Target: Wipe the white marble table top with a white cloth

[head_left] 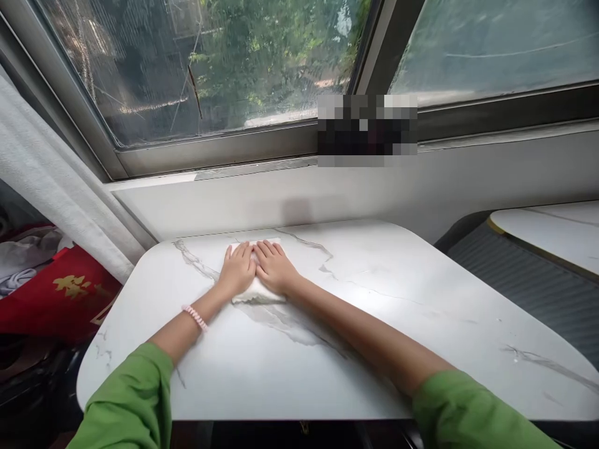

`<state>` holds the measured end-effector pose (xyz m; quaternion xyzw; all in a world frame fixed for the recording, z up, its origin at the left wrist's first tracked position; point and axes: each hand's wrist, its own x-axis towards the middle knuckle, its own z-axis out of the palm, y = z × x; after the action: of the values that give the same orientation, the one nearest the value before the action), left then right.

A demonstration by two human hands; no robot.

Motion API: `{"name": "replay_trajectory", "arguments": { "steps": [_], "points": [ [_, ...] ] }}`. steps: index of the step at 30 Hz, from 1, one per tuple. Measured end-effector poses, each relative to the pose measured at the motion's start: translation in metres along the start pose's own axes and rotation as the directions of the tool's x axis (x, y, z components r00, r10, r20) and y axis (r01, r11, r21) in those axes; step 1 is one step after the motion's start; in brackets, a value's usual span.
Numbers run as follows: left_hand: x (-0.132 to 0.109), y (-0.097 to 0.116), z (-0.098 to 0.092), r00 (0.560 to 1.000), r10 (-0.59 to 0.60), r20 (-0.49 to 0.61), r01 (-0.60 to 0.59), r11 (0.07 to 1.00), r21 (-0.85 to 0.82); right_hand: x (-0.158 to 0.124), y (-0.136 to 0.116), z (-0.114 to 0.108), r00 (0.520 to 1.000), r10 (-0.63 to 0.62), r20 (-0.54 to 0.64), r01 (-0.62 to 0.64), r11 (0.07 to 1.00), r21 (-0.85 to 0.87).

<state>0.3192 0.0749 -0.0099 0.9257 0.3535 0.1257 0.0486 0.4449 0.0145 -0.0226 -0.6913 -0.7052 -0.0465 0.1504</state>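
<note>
A white folded cloth (256, 290) lies flat on the far left part of a white marble-patterned surface (374, 324), close to the wall below a window. Both hands rest on top of it, side by side and touching along the thumbs, palms down with fingers straight and held close together, pointing toward the wall. The left hand (238, 270) covers the cloth's left half and the right hand (275, 268) its right half; only the cloth's far edge and its near edge show past them. A pink beaded bracelet (194, 317) circles the left wrist, and both forearms reach out from green sleeves (131, 405) at the bottom of the view. Grey veins run across the surface near the cloth. Behind it stands a pale wall under a metal-framed window (210, 149) with green trees outside. A white curtain (51, 181) hangs at the left, above a red bag with gold lettering (65, 293). At the right, a second pale tabletop (552, 234) stands apart.
</note>
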Motion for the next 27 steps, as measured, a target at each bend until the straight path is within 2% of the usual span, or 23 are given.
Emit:
{"name": "replay_trajectory", "arguments": {
  "steps": [4, 7, 11, 15, 18, 21, 24, 27],
  "points": [
    [0.029, -0.024, 0.0, 0.999, -0.021, -0.045, 0.02, 1.0, -0.012, 0.036, 0.004, 0.008, 1.0, 0.0, -0.009, 0.0, 1.0, 0.026],
    [0.041, -0.033, 0.0, 0.998, -0.019, -0.064, 0.017, 0.999, -0.027, 0.049, 0.006, 0.012, 1.0, 0.026, -0.014, -0.026, 0.999, 0.034],
    [0.044, -0.036, 0.0, 0.996, -0.014, -0.085, 0.01, 0.999, -0.053, 0.051, 0.006, 0.014, 0.999, 0.044, -0.017, -0.044, 0.999, 0.029],
    [0.036, -0.031, -0.001, 0.997, -0.028, -0.074, 0.024, 0.999, -0.047, 0.043, 0.003, 0.01, 0.998, 0.063, 0.011, -0.063, 0.997, 0.032],
    [0.024, -0.024, -0.004, 0.998, -0.026, -0.06, 0.024, 0.999, -0.033, 0.029, -0.004, 0.005, 0.997, 0.067, 0.027, -0.068, 0.997, 0.036],
    [0.0, -0.016, -0.007, 0.999, 0.019, -0.033, -0.02, 0.999, -0.026, 0.002, -0.018, 0.002, 0.996, 0.095, -0.006, -0.094, 0.994, 0.049],
    [-0.037, -0.004, -0.009, 0.998, 0.066, -0.016, -0.067, 0.998, -0.009, -0.035, -0.038, 0.0, 0.992, 0.118, -0.04, -0.115, 0.992, 0.054],
    [-0.084, 0.011, -0.013, 0.996, 0.091, -0.028, -0.09, 0.996, 0.03, -0.075, -0.06, -0.006, 0.997, 0.068, -0.027, -0.066, 0.997, 0.049]
  ]
}}
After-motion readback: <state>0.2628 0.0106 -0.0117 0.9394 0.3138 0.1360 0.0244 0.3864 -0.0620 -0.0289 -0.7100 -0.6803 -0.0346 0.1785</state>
